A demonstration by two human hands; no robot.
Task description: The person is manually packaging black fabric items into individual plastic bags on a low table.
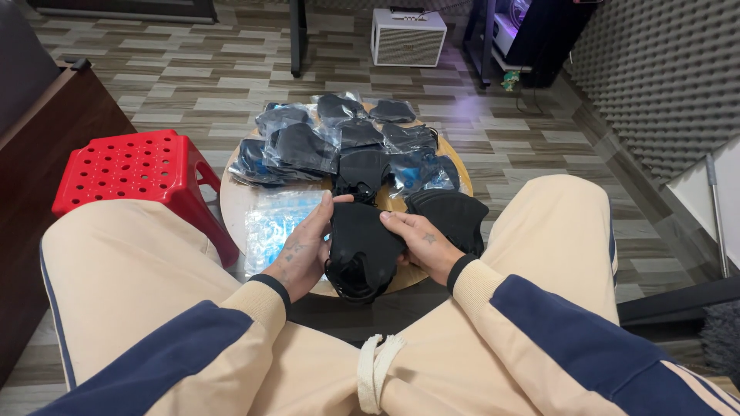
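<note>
Mask (361,248), black cloth, soft and slightly crumpled, sits at frame centre just above the knees, held between both hands over the near edge of a small round wooden desk (231,202). Left hand (301,246) grips the mask's left side, fingers wrapped up along its edge, thumb near the top. Right hand (422,243) pinches the right side, fingers curled onto the fabric. Lower part of the mask bulges downward; a loop or fold shows at its bottom.

Surroundings: just right of the held mask, a stack of loose black masks (455,216) lies on the desk, touching the right hand's far side. Left of the left hand, a pile of clear plastic bags (274,219) lies flat. Behind, toward upper centre, a heap of bagged black masks (339,139) covers most of the desk's far half; one unbagged mask stands just above the held one, close to the fingertips.

Edges and room: a red plastic stool (131,173) stands at left, touching or just beside the desk rim. Legs in beige trousers flank the desk on both sides, closing in the near side. A white speaker box (407,37) sits on the wood-pattern floor (532,146) at upper centre, well apart. Open floor lies to the right of the desk and beyond it.
</note>
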